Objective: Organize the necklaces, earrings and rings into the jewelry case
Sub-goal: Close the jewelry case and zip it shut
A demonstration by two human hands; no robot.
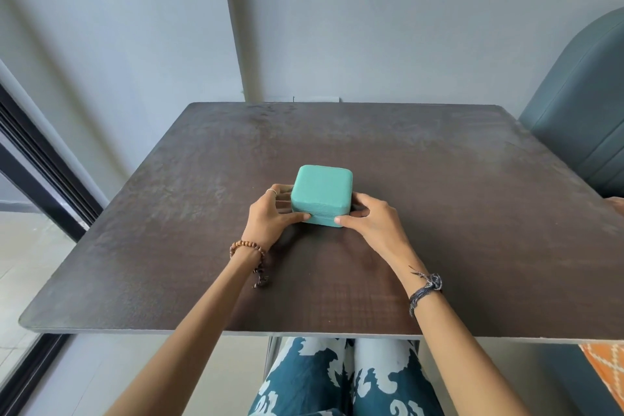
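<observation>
While the teal jewelry case [321, 194] is sitting closed mid-bench [439, 213], both hands [274, 216] [374, 221] are gripping its sides, fingers [360, 213] curled; no jewelry is showing, so sorting looks either finished or unstarted.

Bare forearms, a wooden bead bracelet [245, 245], a dark cord bracelet [426, 290], a finger ring [272, 192], teal-and-white patterned trousers [341, 378].

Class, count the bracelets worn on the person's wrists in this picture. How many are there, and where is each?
2. A brown wooden bead bracelet circles the left wrist; a dark braided cord bracelet circles the right wrist. Both lie above the dark table. None seems hidden.
</observation>
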